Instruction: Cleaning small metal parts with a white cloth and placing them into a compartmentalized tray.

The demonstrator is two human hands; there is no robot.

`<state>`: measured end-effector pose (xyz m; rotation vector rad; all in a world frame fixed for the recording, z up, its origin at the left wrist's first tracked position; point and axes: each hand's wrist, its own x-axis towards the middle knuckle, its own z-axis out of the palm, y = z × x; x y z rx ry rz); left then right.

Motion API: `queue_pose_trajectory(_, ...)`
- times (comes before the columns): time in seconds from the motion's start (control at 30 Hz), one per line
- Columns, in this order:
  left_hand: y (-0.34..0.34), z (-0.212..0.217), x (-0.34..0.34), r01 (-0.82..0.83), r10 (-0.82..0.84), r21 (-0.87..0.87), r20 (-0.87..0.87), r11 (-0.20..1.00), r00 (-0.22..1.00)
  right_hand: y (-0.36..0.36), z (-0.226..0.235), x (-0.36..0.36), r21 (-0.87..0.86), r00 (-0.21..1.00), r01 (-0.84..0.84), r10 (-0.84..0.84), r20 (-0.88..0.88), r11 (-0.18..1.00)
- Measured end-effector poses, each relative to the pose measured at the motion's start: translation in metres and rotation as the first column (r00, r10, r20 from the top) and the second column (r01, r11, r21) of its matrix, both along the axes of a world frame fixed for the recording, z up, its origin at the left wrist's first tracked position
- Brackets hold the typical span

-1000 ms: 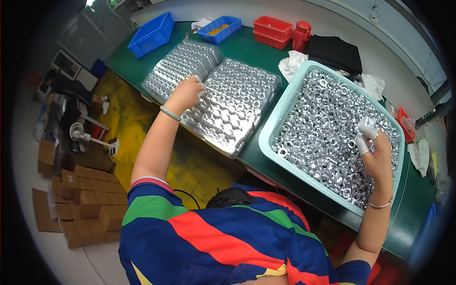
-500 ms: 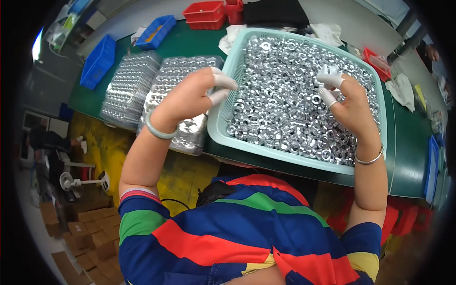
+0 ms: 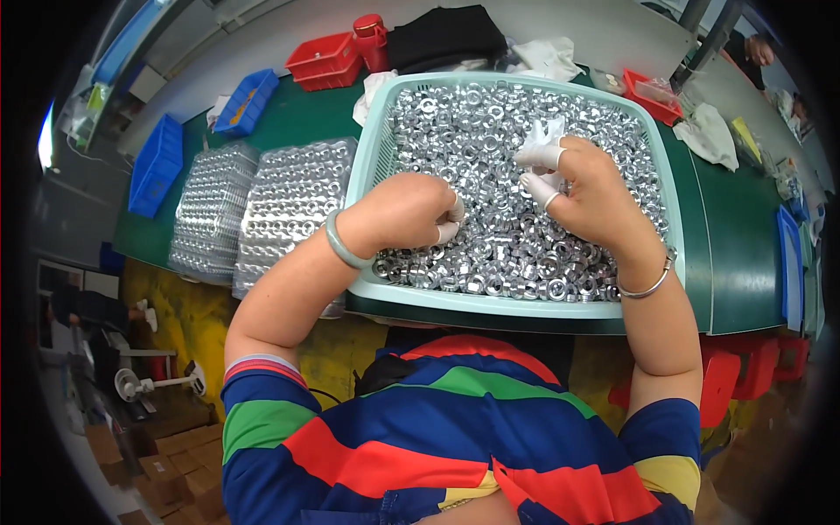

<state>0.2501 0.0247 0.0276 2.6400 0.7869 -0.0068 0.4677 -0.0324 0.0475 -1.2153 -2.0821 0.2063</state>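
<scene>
A pale green plastic basket (image 3: 516, 304) holds a heap of shiny metal ring-shaped parts (image 3: 490, 192). Over its left part, my left hand (image 3: 411, 210) is closed low on the parts, white covers on its fingertips; what lies between the fingers is hidden. Above the middle of the heap is my right hand (image 3: 586, 192), also with white fingertip covers. A small crumpled white cloth (image 3: 544, 133) sticks out at its fingers, which seem curled on it. Left of the basket stand two stacks of clear plastic trays (image 3: 293, 188) (image 3: 214, 201) with rows of round pockets.
Blue bins (image 3: 156, 166) (image 3: 248, 103) stand at the far left of the green table (image 3: 709, 245). Behind the basket are red bins (image 3: 324, 61), a red canister (image 3: 371, 44) and black fabric (image 3: 448, 37). A red tray (image 3: 652, 96) and white cloth (image 3: 707, 136) lie at the right.
My left hand has come down from the basket's left rim onto the parts, its fingers closing. In the picture, my right hand has shifted left with the white cloth; the whole view has shifted too.
</scene>
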Motion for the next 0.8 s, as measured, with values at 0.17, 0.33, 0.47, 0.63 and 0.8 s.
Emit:
queue_pose_trajectory(0.17,-0.007,0.021,0.012,-0.088,0.092,-0.03,0.447,0.996,0.89,-0.003,0.011,-0.002,-0.312,0.962,-0.104,0.016,-0.271,0.944)
queue_pose_trajectory(0.33,-0.014,0.04,0.027,-0.097,0.082,-0.008,0.619,0.995,0.781,-0.005,0.019,-0.002,-0.324,0.956,-0.054,-0.045,-0.291,0.945)
queue_pose_trajectory(0.47,-0.014,0.035,0.029,-0.094,0.035,0.055,0.661,0.994,0.75,-0.004,0.017,-0.004,-0.202,0.956,-0.013,-0.047,-0.289,0.979)
queue_pose_trajectory(0.63,-0.01,0.023,0.031,-0.063,0.018,0.033,0.745,0.997,0.667,0.002,0.014,-0.004,-0.154,0.983,-0.015,-0.014,-0.185,0.988)
queue_pose_trajectory(0.8,0.007,0.008,0.024,0.302,0.608,-0.796,0.598,0.524,0.522,0.005,0.011,-0.005,0.005,0.971,-0.031,0.031,-0.236,1.0)
